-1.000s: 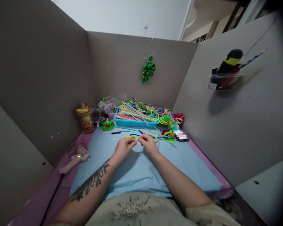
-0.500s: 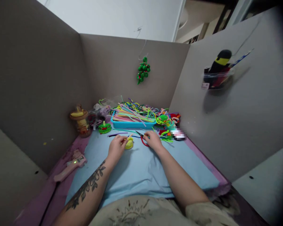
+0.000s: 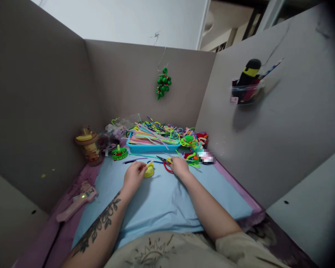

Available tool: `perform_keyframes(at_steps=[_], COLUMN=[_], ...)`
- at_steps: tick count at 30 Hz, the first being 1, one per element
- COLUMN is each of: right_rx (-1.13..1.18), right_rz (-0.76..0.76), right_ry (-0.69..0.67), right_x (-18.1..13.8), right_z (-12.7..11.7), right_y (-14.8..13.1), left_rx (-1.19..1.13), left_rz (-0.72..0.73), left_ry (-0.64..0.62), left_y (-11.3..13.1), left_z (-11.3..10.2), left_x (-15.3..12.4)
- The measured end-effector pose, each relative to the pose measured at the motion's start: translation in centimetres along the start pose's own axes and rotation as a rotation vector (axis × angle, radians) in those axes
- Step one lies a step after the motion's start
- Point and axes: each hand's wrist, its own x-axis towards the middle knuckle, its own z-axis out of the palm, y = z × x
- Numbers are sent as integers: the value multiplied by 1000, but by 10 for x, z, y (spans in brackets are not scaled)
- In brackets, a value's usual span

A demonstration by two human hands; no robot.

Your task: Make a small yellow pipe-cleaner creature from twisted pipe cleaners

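Lower left of frame: pink glue gun [image 3: 82, 196] lying on the purple table edge, small green light showing. Above it, a jar with a yellow lid [image 3: 87, 143] stands against the cardboard wall. Next right, a green pipe-cleaner figure [image 3: 119, 153] sits at the far edge of the light blue mat [image 3: 162, 204].

Centre: left hand [image 3: 132, 178], tattooed forearm, fingertips pinched on a yellow pipe-cleaner coil [image 3: 149, 171]. The coil rests on the mat just left of frame centre. Behind it is a blue tray [image 3: 150, 148] heaped with coloured pipe cleaners, with loose stems lying in front. Above, a green ornament [image 3: 163, 82] hangs from a hook on the back wall.

Just right of the coil, red-handled snips [image 3: 164, 163] lie flat on the mat. Right hand [image 3: 180, 166] is at the handles with fingers curled down. I cannot tell whether it grips them or only touches. The hands are apart, with the coil and snips between them.

Right of that hand: a clutter of green and red pipe-cleaner pieces [image 3: 192, 149]. Upper right: a clear holder [image 3: 244, 93] on the right wall with a black-and-yellow tool in it.
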Motion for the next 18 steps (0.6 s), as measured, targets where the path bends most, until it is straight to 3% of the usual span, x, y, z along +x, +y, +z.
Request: perform_keyframes(at_steps=[2,5,8,10,13,18], right_rx=[181,726,1298,1487,1491,1157], right_rz=[-23,-8,57,53,-36,-275], right_ry=[130,309,207,66,-82,-331], right_x=[-2,-2,-2,-5,-14,-36], right_z=[-1,-2,-4,-5,-5,-4], right_y=[0,-3,-10,-16,-26,-41], left_rx=[-8,-34,-71,-91,-135,-329], left_rz=[7,2,-14,-36,-84,-186], left_ry=[28,103,160,175,203,283], left_y=[-1,-2,-3,-4,-7,-10], left_z=[-1,-3,-4,-6,-8,-13], left_x=[1,2,3,4,7,10])
